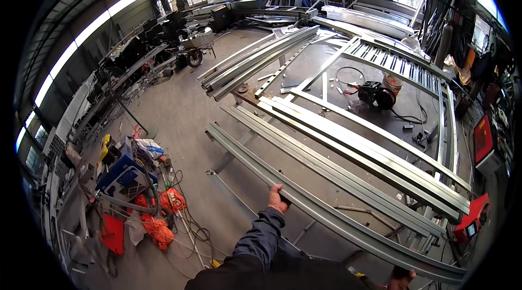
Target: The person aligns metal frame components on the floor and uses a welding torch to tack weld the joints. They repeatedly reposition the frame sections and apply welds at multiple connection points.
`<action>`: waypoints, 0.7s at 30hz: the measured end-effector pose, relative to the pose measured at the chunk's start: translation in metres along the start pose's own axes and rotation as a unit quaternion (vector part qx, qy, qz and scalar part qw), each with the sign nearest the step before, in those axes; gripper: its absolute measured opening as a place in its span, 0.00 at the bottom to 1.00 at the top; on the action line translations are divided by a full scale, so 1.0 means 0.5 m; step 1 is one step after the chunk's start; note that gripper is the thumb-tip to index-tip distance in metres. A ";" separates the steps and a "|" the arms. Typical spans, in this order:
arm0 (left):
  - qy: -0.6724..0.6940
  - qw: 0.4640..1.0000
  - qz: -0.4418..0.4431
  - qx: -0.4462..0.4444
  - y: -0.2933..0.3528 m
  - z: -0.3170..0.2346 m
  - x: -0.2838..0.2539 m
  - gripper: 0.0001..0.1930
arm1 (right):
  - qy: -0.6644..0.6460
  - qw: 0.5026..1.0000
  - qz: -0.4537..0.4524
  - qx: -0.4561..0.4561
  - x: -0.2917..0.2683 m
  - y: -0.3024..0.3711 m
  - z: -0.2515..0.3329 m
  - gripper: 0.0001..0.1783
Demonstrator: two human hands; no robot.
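A long grey steel channel (337, 218) runs from the middle of the view down to the lower right. My left hand (278, 199) is closed round its near edge, thumb on top. Farther along, by the lower edge of the view, my right hand (401, 277) is closed at the near side of the same channel; shadow and the channel hide part of its fingers. Just beyond lie narrower parallel steel profiles (326, 165). Past those, wide shiny steel beams (359, 148) rest side by side on supports.
Bundled steel profiles (261, 61) lie at the far left of the rack. A welded frame (397, 64), a dark machine (375, 94) and a bucket (391, 84) are beyond. Red-and-white equipment (484, 137) stands right. Orange bags (157, 230), cables and a blue box (122, 173) crowd the left floor.
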State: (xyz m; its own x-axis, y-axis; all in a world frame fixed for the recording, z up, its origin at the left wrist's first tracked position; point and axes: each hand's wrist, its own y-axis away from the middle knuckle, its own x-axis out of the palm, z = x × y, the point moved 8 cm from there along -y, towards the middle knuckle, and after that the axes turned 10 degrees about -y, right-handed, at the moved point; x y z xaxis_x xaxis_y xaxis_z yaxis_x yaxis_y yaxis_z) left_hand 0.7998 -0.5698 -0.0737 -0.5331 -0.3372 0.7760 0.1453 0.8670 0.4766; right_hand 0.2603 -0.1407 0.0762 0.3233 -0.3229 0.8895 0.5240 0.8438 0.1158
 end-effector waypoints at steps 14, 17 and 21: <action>-0.061 0.997 -0.037 0.013 0.151 0.002 0.062 0.30 | -0.056 0.998 -0.005 0.014 -0.166 0.028 0.031 0.36; -0.064 0.998 -0.016 0.014 0.217 -0.010 0.020 0.31 | -0.011 0.991 -0.133 0.001 -0.187 0.067 0.018 0.38; -0.077 0.997 -0.013 -0.009 0.258 0.012 -0.028 0.34 | -0.007 0.980 -0.194 0.034 -0.299 0.135 -0.003 0.50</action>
State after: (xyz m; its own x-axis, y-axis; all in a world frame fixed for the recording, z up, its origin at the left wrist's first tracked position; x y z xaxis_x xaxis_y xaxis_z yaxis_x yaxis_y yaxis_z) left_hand 0.8210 -0.4510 -0.0254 -0.6588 -0.2981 0.6907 0.1434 0.8515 0.5043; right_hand 0.2488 -0.0361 -0.0497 0.0992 -0.6194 0.7788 0.5523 0.6853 0.4747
